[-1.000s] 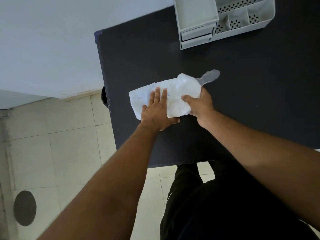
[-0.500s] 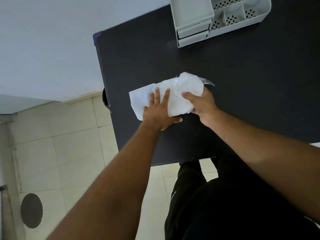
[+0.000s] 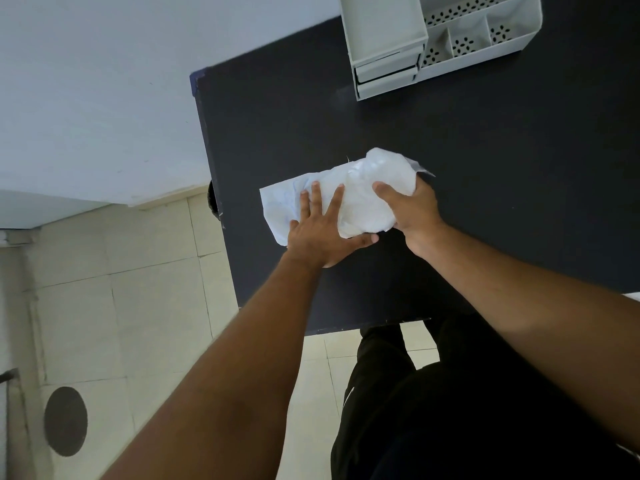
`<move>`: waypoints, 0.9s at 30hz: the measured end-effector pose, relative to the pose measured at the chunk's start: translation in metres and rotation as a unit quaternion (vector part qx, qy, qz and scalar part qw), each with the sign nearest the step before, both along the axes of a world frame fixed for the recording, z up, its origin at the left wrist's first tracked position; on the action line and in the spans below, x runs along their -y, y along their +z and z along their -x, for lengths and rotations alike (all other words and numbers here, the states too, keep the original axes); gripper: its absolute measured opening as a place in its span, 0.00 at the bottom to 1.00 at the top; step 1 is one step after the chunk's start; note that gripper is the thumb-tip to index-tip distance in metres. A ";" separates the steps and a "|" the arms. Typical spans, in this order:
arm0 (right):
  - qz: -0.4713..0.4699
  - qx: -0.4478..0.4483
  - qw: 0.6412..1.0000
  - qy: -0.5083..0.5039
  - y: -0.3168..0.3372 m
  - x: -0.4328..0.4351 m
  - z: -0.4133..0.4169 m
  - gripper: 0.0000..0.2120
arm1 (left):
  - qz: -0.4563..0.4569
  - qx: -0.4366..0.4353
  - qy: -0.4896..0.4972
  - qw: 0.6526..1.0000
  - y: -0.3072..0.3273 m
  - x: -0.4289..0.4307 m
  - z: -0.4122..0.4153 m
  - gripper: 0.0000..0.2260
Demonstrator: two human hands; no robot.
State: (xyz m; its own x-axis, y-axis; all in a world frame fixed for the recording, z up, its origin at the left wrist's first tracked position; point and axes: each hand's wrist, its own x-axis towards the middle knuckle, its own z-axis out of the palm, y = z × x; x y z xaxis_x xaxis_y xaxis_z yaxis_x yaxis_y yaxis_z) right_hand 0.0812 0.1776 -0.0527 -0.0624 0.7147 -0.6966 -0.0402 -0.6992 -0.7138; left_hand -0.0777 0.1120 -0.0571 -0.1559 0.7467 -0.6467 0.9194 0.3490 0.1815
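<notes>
The grey tip (image 3: pixel 424 172), which stood well out of the paper (image 3: pixel 360 192) a second ago, is now almost covered, and only a thin edge shows on the side toward the organizer (image 3: pixel 388 69). The left hand (image 3: pixel 318 233) presses flat with straight fingers on the end far from the organizer, and the right hand (image 3: pixel 415 213) grasps the bulging end, thumb curled over it. The bundle lies in front of the organizer, well apart from it, so the wrapping seems nearly closed.

Left hand (image 3: pixel 322 232) lies flat, fingers straight toward 12 o'clock; right hand (image 3: pixel 414 211), at its 3 o'clock, has curled fingers.
</notes>
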 end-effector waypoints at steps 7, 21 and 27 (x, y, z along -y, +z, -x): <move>0.014 0.031 0.999 0.014 0.000 -0.004 -0.002 0.19 | 0.000 -0.022 -0.002 1.000 0.001 0.002 0.003 0.51; -0.003 0.039 0.999 0.021 0.008 -0.015 -0.004 0.17 | 0.009 -0.062 -0.012 0.998 0.002 -0.011 -0.009 0.59; 0.005 0.032 0.998 0.051 0.006 -0.013 -0.007 0.25 | 0.013 -0.056 -0.005 0.998 0.005 -0.014 -0.004 0.58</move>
